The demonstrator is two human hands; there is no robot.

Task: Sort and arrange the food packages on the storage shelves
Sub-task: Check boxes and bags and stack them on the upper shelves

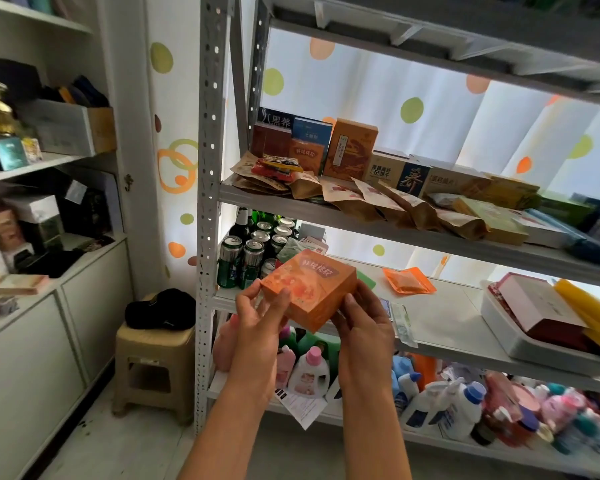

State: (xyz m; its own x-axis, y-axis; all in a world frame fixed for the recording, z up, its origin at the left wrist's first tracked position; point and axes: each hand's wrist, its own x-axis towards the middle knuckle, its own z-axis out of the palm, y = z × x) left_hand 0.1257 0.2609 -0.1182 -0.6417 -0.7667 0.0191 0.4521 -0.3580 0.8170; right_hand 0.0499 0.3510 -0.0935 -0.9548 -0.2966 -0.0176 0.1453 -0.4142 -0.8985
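An orange food box (314, 284) with white lettering is held in front of the grey metal rack (209, 188), at the height of its middle shelf (444, 317). My left hand (260, 313) grips its left corner and my right hand (362, 327) grips its right lower edge. The shelf above (329, 210) carries upright boxes (350, 148) at the back and brown paper pouches (388, 202) lying along the front. An orange pouch (408, 280) lies flat on the middle shelf.
Green drink cans (246, 259) stand at the middle shelf's left end. A white tray (530, 344) with a book-like box sits at its right. Detergent bottles (440, 407) fill the bottom shelf. A beige stool (155, 362) with a black cap stands left of the rack, beside a white cabinet (39, 341).
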